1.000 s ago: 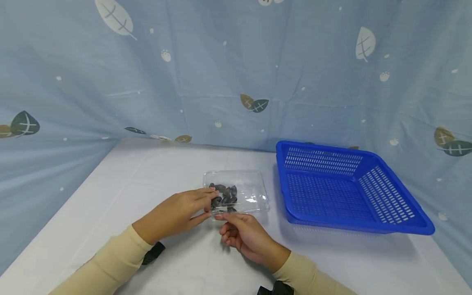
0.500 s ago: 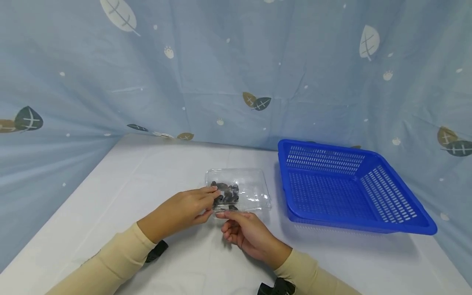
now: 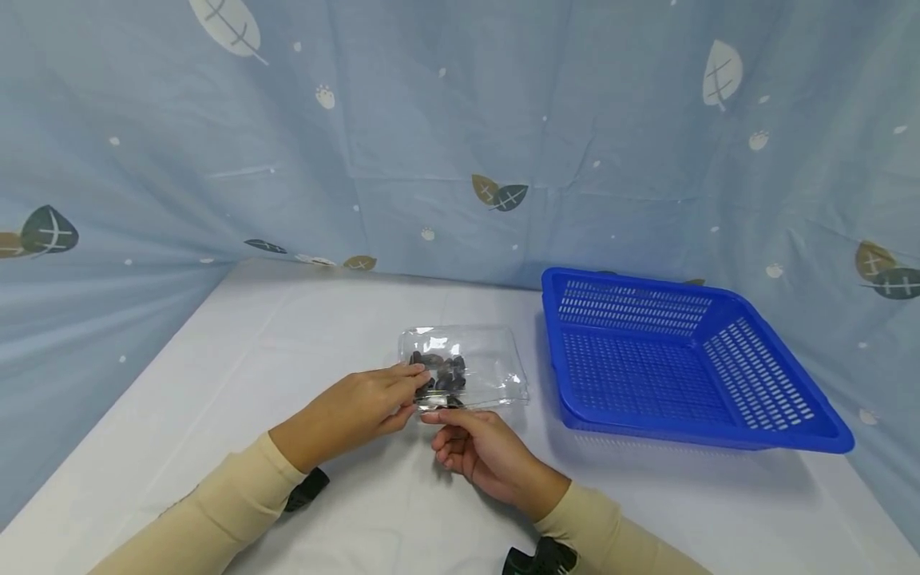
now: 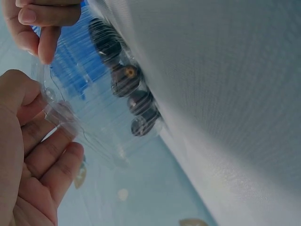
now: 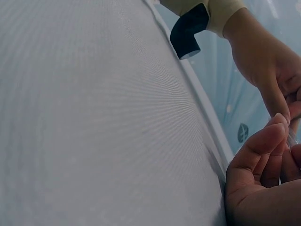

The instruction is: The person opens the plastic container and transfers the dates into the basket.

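Box [image 3: 496, 359] looked light and bendy

Thin clear plastic, so probably slick and easy to crack if squeezed; the dark lumps [image 3: 442, 379] bunched at its left likely weighted that end. Rim seemed the stiffest hold. Left hand [image 3: 366, 403] pinched the near left corner, right hand [image 3: 492, 459] pinched the front lip. Box sat on the table [image 3: 323, 335], left of the basket [image 3: 690, 439].

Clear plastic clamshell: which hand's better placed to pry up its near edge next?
Probably the right hand: it's at the near edge, while the left hand holds the clear plastic clamshell by its left side.
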`<state>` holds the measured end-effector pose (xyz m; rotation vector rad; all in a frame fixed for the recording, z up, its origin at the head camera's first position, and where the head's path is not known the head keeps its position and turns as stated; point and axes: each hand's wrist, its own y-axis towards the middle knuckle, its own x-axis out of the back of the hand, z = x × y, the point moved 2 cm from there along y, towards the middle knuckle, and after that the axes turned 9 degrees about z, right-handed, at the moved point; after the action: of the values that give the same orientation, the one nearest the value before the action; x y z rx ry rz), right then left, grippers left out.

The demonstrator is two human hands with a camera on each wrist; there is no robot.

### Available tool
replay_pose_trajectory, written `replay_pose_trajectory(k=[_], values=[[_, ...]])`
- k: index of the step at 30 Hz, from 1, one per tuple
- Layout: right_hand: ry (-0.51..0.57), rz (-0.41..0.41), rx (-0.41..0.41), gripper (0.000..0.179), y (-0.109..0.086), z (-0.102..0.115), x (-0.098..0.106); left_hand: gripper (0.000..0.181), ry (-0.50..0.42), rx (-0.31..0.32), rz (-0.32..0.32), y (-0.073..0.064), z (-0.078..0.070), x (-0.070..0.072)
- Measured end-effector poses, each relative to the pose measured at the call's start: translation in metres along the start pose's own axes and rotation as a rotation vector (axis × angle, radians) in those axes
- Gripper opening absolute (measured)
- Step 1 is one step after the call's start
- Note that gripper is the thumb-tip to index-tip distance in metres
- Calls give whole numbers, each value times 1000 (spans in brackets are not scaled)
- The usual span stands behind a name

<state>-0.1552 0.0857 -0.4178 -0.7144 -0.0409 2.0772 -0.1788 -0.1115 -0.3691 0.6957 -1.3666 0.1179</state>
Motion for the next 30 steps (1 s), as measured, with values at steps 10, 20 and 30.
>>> replay_pose_trajectory(k=[10, 20, 30], values=[[-8, 35, 12, 40, 0, 1, 0, 31, -25, 20, 27, 1, 0, 3], [-7, 56, 9, 39, 0, 2, 0, 35, -38, 33, 54, 1, 1, 3], [20, 61, -20, 32, -1, 1, 2, 14, -119, 32, 48, -3, 4, 3]])
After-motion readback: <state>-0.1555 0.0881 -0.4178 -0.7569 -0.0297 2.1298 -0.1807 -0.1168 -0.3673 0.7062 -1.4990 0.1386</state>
